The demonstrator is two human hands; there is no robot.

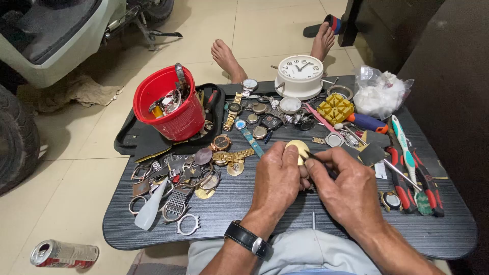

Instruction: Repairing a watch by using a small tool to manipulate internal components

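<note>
My left hand (275, 179) pinches a round gold watch case (297, 150) just above the dark lap table (254, 214). A black wristwatch sits on that wrist. My right hand (346, 189) is closed around a thin dark tool (318, 162) whose tip touches the gold case's right edge. Both hands meet near the table's middle, with loose watches and parts spread behind and to the left of them.
A red bucket (168, 104) with watch parts stands at the back left, a white alarm clock (299, 75) at the back, a plastic bag (379, 91) at the back right. Pliers, a toothbrush (405, 147) and screwdrivers lie on the right. A crushed can (63, 253) lies on the floor.
</note>
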